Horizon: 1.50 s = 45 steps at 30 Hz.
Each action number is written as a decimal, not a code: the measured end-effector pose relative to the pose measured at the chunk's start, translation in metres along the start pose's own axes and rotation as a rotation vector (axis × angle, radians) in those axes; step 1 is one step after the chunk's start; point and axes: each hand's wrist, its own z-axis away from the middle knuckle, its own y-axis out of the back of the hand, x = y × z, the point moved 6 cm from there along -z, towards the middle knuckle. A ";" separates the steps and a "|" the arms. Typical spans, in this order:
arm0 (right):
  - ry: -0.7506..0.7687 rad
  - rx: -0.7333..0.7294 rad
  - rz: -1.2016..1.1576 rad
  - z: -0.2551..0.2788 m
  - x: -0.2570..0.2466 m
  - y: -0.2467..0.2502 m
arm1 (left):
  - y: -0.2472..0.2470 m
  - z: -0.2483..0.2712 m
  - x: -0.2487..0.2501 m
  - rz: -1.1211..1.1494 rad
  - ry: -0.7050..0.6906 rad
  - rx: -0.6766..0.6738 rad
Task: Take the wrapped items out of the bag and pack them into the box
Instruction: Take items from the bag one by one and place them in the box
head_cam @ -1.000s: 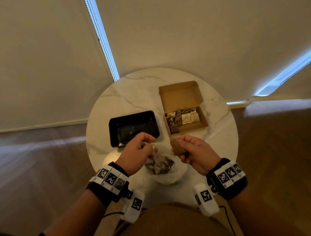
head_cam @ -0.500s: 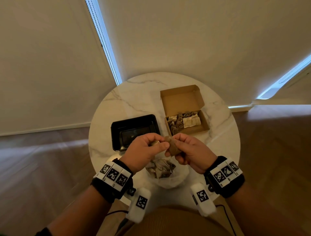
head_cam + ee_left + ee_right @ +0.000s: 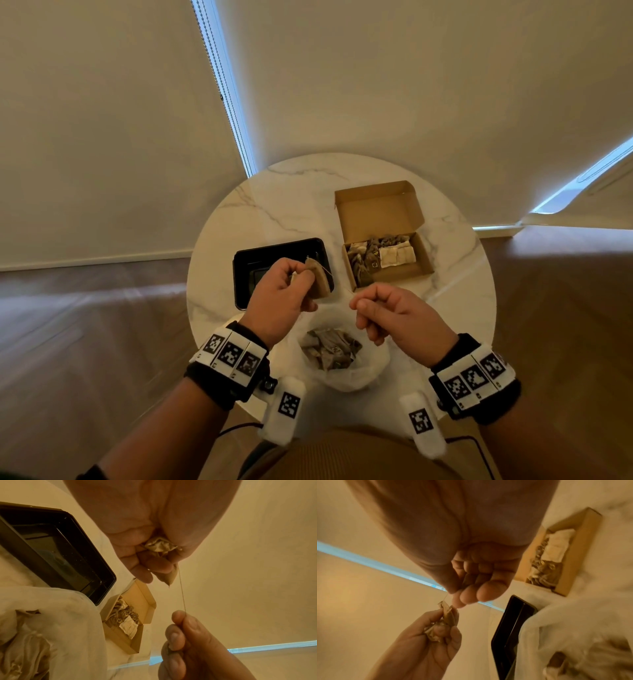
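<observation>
Brown wrapped item [image 3: 319, 281] gripped in curled left hand [image 3: 281, 301]; its thread [image 3: 182, 591] pinched by right hand [image 3: 394, 317] fingertips, above bag [image 3: 356, 373].

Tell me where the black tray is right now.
In the head view, the black tray sits on the round table, left of the cardboard box, partly behind the left hand.

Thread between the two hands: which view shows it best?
Left wrist. The thread runs as a clear taut line from the brown wrapped item in the left hand to the right hand's pinch. In the right wrist view only a short blurred stub shows; in the head view, a faint hairline.
</observation>
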 end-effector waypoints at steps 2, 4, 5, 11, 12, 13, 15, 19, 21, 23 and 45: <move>0.045 0.020 0.108 0.004 -0.007 0.000 | 0.004 -0.001 0.000 0.016 0.002 0.025; 0.074 0.039 0.200 0.007 -0.009 -0.003 | 0.006 -0.001 0.001 0.022 -0.004 0.022; 0.077 0.048 0.230 0.007 -0.007 -0.005 | 0.006 -0.001 0.001 0.032 -0.001 0.012; 0.039 0.122 0.265 0.001 0.009 -0.010 | -0.008 0.002 0.003 0.370 0.194 -0.152; 0.030 0.132 0.271 -0.001 0.011 -0.011 | -0.010 0.003 0.004 0.421 0.224 -0.173; 0.025 0.140 0.280 -0.002 0.012 -0.012 | -0.012 0.004 0.005 0.467 0.244 -0.182; 0.037 0.132 0.329 -0.004 0.014 -0.017 | -0.013 0.005 0.005 0.552 0.267 -0.171; 0.134 0.060 0.522 -0.002 0.001 -0.034 | -0.008 -0.001 -0.005 0.535 0.250 -0.048; 0.204 0.034 0.622 0.001 -0.010 -0.042 | -0.002 -0.004 -0.012 0.325 0.183 0.032; 0.263 0.024 0.674 0.004 -0.023 -0.045 | 0.006 -0.004 -0.012 -0.019 0.056 0.100; 0.175 0.247 0.152 -0.018 -0.031 -0.022 | -0.005 0.023 -0.010 -0.026 -0.112 -0.073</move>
